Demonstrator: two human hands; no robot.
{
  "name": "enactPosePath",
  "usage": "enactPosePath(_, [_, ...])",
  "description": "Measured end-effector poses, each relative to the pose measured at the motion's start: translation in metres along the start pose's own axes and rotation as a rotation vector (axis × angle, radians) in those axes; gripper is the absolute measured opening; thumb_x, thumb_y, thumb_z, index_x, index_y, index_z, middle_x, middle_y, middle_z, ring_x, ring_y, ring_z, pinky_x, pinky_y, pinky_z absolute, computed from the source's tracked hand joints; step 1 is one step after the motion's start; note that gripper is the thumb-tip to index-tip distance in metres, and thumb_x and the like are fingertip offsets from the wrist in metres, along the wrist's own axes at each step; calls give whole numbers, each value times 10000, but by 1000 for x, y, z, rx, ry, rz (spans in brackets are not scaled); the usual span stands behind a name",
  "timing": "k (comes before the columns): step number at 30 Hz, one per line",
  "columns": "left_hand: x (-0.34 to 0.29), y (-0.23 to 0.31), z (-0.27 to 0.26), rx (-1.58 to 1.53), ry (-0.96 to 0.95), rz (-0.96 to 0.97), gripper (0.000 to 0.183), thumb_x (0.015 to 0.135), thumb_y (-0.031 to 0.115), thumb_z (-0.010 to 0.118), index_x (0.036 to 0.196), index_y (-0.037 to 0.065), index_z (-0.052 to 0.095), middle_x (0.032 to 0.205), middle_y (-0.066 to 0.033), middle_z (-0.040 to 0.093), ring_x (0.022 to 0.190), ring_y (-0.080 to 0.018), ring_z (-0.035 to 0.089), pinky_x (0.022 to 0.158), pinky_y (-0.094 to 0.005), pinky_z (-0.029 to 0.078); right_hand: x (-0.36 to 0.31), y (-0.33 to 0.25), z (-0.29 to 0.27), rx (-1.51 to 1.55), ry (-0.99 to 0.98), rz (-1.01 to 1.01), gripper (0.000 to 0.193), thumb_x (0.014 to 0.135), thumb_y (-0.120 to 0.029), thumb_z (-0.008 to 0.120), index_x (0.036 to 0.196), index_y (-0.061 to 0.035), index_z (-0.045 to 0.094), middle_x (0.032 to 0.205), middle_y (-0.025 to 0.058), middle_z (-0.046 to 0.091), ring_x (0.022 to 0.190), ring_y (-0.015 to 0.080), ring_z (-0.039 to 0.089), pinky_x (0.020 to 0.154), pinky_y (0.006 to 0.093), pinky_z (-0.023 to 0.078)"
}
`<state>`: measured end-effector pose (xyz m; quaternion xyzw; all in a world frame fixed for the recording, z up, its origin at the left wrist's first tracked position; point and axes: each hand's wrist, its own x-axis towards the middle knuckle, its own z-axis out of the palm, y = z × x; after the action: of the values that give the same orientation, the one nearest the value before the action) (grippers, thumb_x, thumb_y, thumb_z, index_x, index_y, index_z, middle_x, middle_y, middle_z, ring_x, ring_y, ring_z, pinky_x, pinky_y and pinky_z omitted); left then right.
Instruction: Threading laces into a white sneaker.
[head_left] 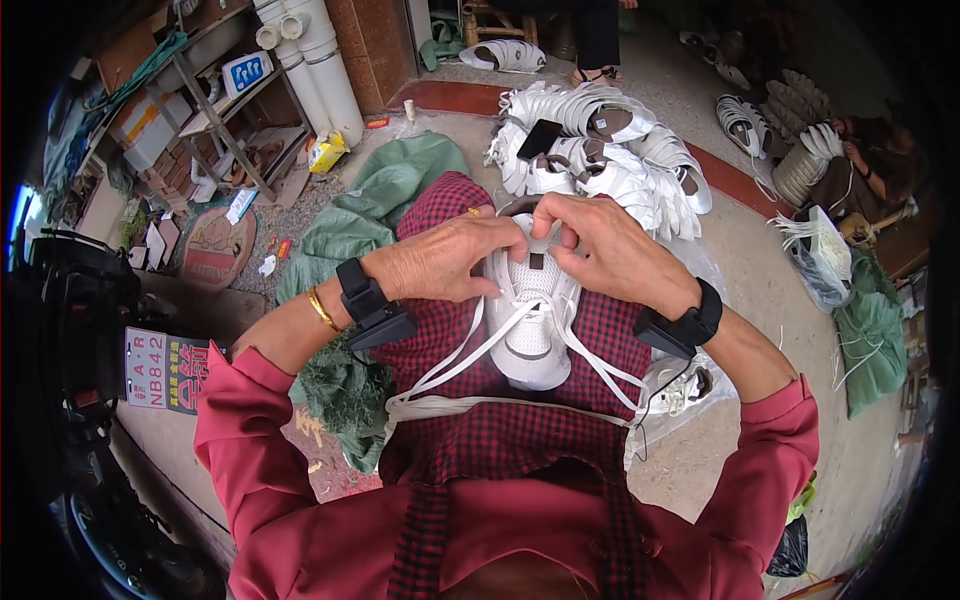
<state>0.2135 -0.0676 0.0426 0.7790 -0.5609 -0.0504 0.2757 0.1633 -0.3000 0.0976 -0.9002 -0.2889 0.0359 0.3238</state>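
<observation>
A white sneaker [533, 350] rests on my lap over a red-and-black checked apron [440, 440], its toe pointing toward me. White laces [465, 362] cross over its tongue, and their loose ends trail to both sides. My left hand [455, 255] is closed at the left edge of the shoe's opening, thumb lying along the eyelets. Across from it, my right hand [610, 250] has its fingers bent and pinched at the opening's right side, near the top of the tongue. Whether a lace end lies within either pinch is hidden by the fingers.
Beyond my knees lies a heap of white sneakers [650, 180] with a dark phone [540, 139] on it. A green sack [345, 200] spreads at the left, before a metal shelf [215, 120]. Another person [880, 165] sits at the far right beside stacked shoe parts.
</observation>
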Motion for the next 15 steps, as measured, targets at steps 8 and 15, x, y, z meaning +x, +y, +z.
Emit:
enactPosePath(8, [-6,-5,7,-82,160,-1,320,675,38,817,884,55,575,902,-63,589,914,-270,565,886,-384,420,6,35,65,-32,160,-208,180,676,-5,693,766,-49,543,725,67,571,813,280,574,688,403,449])
enactPosePath(15, [-5,-6,2,-98,100,46,279,704,22,773,901,46,577,932,-67,606,933,-276,586,905,-378,425,0,29,36,-167,250,-244,163,718,44,622,700,-27,476,640,79,516,727,269,498,685,373,419])
